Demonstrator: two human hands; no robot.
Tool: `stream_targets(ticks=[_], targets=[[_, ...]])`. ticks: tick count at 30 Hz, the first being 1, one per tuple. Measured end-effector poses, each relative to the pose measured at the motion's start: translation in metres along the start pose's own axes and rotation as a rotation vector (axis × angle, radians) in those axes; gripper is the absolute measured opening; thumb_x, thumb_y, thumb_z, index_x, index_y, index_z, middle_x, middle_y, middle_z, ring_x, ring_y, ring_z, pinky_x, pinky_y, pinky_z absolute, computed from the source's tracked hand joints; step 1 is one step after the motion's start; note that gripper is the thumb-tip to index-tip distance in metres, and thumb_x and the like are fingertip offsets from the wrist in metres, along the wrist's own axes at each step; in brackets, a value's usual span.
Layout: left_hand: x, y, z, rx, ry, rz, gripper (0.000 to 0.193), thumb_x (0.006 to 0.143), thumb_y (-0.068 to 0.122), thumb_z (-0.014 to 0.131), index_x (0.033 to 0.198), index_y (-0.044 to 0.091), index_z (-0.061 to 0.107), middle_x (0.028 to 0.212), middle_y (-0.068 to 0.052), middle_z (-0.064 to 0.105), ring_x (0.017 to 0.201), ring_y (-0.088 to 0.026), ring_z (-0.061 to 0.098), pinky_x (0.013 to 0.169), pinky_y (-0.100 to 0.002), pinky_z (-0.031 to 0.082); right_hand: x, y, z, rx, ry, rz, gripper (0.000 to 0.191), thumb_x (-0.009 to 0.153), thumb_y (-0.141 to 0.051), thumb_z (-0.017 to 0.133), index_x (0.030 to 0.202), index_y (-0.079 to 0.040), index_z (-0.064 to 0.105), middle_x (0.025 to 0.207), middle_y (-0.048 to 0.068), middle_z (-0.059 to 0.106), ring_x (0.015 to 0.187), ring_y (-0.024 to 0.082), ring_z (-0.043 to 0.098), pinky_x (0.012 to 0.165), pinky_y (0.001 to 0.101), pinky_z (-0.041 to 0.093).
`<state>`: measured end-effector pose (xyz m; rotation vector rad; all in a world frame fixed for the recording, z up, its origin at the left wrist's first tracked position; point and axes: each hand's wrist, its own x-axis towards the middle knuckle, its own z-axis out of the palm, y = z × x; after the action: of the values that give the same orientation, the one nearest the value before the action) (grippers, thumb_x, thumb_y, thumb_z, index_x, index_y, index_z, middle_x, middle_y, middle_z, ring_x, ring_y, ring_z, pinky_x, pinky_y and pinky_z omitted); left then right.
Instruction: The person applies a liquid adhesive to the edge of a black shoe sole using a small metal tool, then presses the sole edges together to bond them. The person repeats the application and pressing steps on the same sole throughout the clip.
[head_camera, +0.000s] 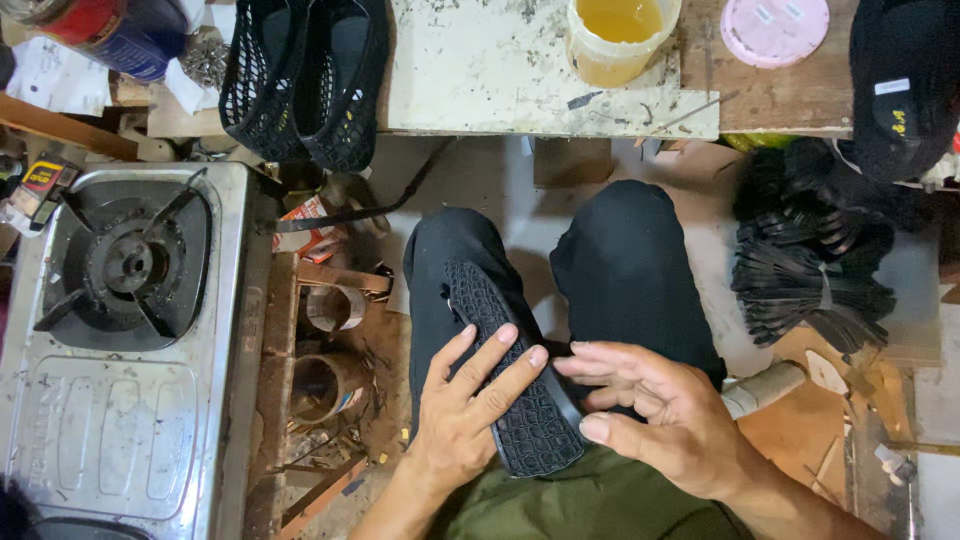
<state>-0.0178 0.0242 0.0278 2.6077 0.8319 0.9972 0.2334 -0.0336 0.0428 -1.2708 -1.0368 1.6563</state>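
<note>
A black textured shoe sole (510, 385) lies lengthwise on the person's left thigh, its heel end toward the body and its toe end pointing up the leg. The left hand (462, 410) lies flat on it, fingers spread over its middle and its grip loose rather than closed. The right hand (660, 410) stands just beside the sole's right edge, fingers extended toward it, its grip open and holding nothing. The sole looks thin, light and rubbery, likely to bend under pressure, and its embossed pattern should keep it from slipping; the long edges or the narrow waist seem the best places to take hold. On the desk (480, 90) above the knees stands a pale plastic tub (615, 40) holding an amber liquid, uncovered, and a pink round lid (775, 28) lies apart to its right. A pair of black mesh shoes (305, 80) hangs over the desk's left end. Two open tin cans (330, 345) stand beside a steel gas stove (130, 330); their contents cannot be made out.
</note>
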Motion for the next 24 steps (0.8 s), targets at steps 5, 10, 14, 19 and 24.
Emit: stream_targets(ticks=[5, 10, 14, 19, 24], targets=[[-0.005, -0.001, 0.009, -0.033, 0.049, -0.005, 0.026, 0.091, 0.019, 0.069, 0.114, 0.006, 0.069, 0.14, -0.007, 0.066, 0.137, -0.033, 0.058, 0.115, -0.053, 0.041, -0.001, 0.002, 0.0, -0.034, 0.014, -0.003, 0.063, 0.084, -0.009, 0.075, 0.142, 0.002, 0.053, 0.135, 0.019, 0.072, 0.108, 0.021, 0.071, 0.093, 0.0365, 0.058], [-0.009, 0.001, 0.011, -0.452, 0.108, -0.413, 0.043, 0.088, 0.01, 0.07, 0.13, 0.0, 0.066, 0.135, -0.011, 0.068, 0.131, -0.03, 0.063, 0.113, -0.045, 0.044, 0.006, -0.006, -0.004, -0.033, -0.002, -0.072, 0.053, 0.09, -0.011, 0.07, 0.14, 0.002, 0.057, 0.13, 0.017, 0.072, 0.106, 0.019, 0.072, 0.087, 0.0334, 0.06], [-0.02, -0.001, 0.013, -1.026, 0.307, -0.828, 0.044, 0.091, 0.004, 0.066, 0.133, -0.005, 0.06, 0.13, -0.016, 0.069, 0.12, -0.028, 0.065, 0.105, -0.04, 0.049, 0.022, -0.021, -0.026, -0.302, 0.231, -0.086, 0.046, 0.093, -0.015, 0.066, 0.136, 0.001, 0.065, 0.108, 0.01, 0.081, 0.086, 0.015, 0.071, 0.075, 0.0276, 0.058], [-0.047, -0.019, 0.027, -1.191, 0.355, -1.048, 0.04, 0.089, 0.005, 0.066, 0.127, -0.007, 0.064, 0.122, -0.018, 0.073, 0.111, -0.028, 0.071, 0.1, -0.041, 0.053, 0.06, -0.049, -0.081, -0.709, 0.468, -0.36, 0.042, 0.095, -0.017, 0.068, 0.134, -0.003, 0.065, 0.097, 0.007, 0.078, 0.085, 0.014, 0.071, 0.08, 0.0293, 0.056], [-0.077, -0.022, 0.045, -1.057, 0.238, -1.067, 0.037, 0.088, 0.006, 0.072, 0.124, -0.006, 0.068, 0.119, -0.014, 0.074, 0.108, -0.022, 0.069, 0.099, -0.037, 0.052, 0.118, -0.071, -0.14, -1.328, 0.527, -0.7, 0.029, 0.096, -0.005, 0.065, 0.125, -0.004, 0.071, 0.117, 0.014, 0.071, 0.102, 0.032, 0.068, 0.089, 0.0412, 0.055]])
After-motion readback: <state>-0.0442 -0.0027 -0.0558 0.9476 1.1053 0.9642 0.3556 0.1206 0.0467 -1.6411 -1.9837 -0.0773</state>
